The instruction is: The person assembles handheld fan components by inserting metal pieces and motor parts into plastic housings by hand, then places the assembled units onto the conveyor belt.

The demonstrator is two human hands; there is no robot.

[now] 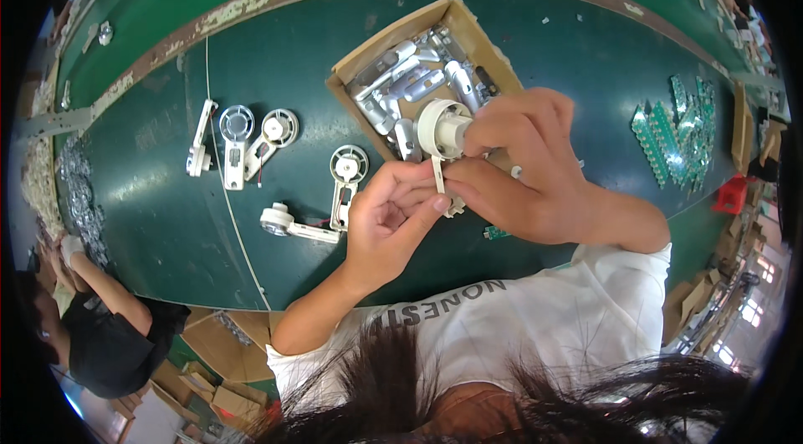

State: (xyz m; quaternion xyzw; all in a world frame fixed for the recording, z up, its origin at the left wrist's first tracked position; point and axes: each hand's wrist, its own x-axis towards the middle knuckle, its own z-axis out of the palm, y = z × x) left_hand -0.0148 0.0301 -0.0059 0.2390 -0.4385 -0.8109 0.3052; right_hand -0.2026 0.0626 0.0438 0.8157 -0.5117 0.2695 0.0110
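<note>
Three white fan units (237,147) lie grouped at the left of the green tabletop (284,51), one of them on its side. Nearer the middle, two more white units (348,164) rest close together, a thin reddish wire showing between them; a sleeve brushing past could snag that lead and pull it loose.

Next comes the left hand (389,214), its thumb and fingertips pinching the slim arm of the held fan unit (429,130), which is raised off the table in front of the cardboard box (495,51) of silver-grey casings (425,85). Too much sideways force there might crack the arm. The right hand (531,172) has its fingers curled against the unit's round hub, thumb beside the arm; some fingertips are hidden. An uneven twist could make the hub slip and fall.

Farther right, green circuit boards (682,135) overlap in a loose pile, where sliding could scratch them.
</note>
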